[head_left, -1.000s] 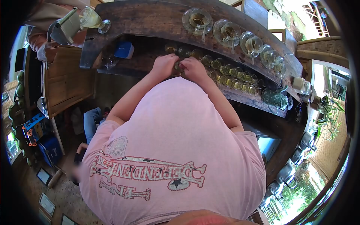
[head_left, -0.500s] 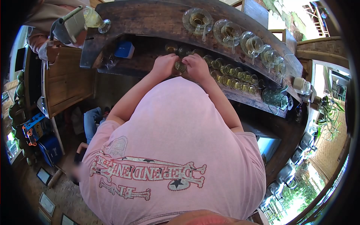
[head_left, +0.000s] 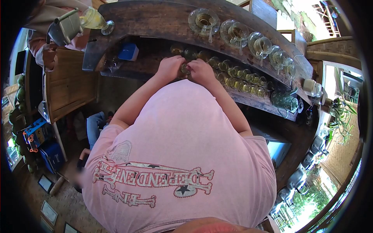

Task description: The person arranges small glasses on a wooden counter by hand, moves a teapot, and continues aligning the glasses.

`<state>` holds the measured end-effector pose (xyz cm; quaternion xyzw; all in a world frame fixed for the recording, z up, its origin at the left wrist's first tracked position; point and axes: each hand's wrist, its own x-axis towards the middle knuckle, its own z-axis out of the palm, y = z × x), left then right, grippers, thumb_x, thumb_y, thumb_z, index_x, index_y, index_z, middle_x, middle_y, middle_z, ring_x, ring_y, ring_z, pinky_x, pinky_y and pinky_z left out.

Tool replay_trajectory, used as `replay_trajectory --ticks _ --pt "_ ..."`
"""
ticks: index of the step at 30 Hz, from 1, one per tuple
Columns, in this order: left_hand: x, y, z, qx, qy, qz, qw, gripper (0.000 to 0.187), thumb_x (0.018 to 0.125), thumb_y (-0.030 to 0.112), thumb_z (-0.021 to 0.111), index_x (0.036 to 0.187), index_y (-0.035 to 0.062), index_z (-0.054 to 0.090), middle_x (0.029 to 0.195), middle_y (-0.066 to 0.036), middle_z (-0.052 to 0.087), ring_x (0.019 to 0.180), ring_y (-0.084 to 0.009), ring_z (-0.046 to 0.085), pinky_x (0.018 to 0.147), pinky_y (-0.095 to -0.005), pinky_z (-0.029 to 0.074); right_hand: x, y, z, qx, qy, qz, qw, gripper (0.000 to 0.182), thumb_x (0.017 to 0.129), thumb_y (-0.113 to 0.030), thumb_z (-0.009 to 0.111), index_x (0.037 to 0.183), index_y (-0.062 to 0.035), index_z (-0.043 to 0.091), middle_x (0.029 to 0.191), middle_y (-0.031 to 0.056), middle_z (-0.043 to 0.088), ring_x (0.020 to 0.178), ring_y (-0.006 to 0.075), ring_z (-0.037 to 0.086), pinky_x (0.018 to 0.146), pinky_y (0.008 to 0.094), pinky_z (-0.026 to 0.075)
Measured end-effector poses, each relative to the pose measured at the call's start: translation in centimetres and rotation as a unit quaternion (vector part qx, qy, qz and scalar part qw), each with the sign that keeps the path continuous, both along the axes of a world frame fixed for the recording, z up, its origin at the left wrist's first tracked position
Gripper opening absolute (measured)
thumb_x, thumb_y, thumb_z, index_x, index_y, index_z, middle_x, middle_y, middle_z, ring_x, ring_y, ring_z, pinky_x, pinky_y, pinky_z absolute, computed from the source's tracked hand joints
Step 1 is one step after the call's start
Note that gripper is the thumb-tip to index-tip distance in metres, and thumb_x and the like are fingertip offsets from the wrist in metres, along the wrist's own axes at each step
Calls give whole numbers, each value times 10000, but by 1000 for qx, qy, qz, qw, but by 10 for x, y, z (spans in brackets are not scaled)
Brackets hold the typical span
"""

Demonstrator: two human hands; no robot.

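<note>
Both my hands meet at a small glass jar at the near edge of the lower wooden shelf. My left hand, fingers bent, grips the jar from its left side. On the other side my right hand has its fingers curled at the jar's rim. To the right stand rows of several small glass jars with yellowish contents. A few more jars sit just beyond my fingers. Whether a lid is between my fingers is too small to tell.
Several glass cups on saucers line the upper counter. A blue box lies left on the shelf, a glass pitcher at its right end. At upper left another person's hand is near a metal pitcher and stemmed glass.
My right hand has shifted slightly and its fingers have curled in more at the jar. The other person's metal pitcher has moved a little left, and the stemmed glass leans further left.
</note>
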<state>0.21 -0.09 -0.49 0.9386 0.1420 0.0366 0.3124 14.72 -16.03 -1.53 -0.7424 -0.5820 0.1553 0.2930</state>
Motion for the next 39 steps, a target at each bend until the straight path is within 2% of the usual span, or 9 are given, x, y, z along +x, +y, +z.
replay_trajectory --ticks 2,9,15,18,24,27,33,35,39 --pt "-1 0 5 5 24 -4 1000 529 687 361 945 1114 110 762 1102 -100 746 1041 -357 742 853 -508 584 3 0 5 14 -3 -57 998 112 948 -207 712 943 -117 778 939 57 750 958 322 709 815 463 589" --pt "0 0 3 -1 14 1 1000 545 690 373 944 1138 119 765 1109 -95 746 1057 -353 739 862 -506 582 0 -1 0 -11 7 -5 1000 111 951 -214 708 944 -125 775 959 55 752 971 324 712 818 464 590" --pt "-1 0 6 -3 29 -9 1000 552 692 366 942 1154 123 762 1113 -93 746 1063 -352 738 866 -505 583 3 1 2 23 14 -58 998 118 955 -211 694 944 -123 771 966 66 753 977 324 715 823 465 590" --pt "0 0 2 -5 30 -1 1000 551 689 358 944 1151 123 758 1114 -94 746 1063 -353 738 870 -508 582 2 1 -3 -15 12 3 1000 119 955 -213 693 947 -122 770 969 69 752 972 324 712 823 464 590" --pt "-1 0 4 -1 42 -3 999 560 688 354 943 1161 119 758 1113 -96 746 1064 -357 737 873 -509 582 2 2 4 33 24 -72 997 124 951 -219 700 936 -109 756 961 67 750 958 320 709 824 468 588" --pt "1 0 0 -9 22 -2 1000 550 689 357 944 1144 112 755 1107 -96 744 1063 -358 736 871 -512 581 2 0 -5 -7 0 2 1000 112 953 -205 699 932 -109 753 954 61 749 964 317 709 818 467 587" --pt "0 -1 5 -3 32 -2 999 518 690 349 940 1114 112 759 1091 -99 742 1043 -365 737 856 -511 582 2 3 8 39 17 -79 996 104 946 -197 708 917 -105 747 944 58 748 966 314 708 811 470 585" --pt "0 0 -1 -4 13 2 1000 513 690 353 937 1107 114 759 1091 -103 741 1036 -369 736 849 -513 582 0 1 0 10 2 -7 1000 103 946 -196 709 915 -107 749 945 57 749 959 315 707 805 470 585" --pt "-1 0 4 -7 8 -3 1000 500 693 359 932 1093 116 755 1088 -104 740 1036 -369 736 843 -517 582 1 1 4 -4 -17 -16 1000 91 946 -181 704 917 -111 754 948 62 749 954 317 704 804 468 583"
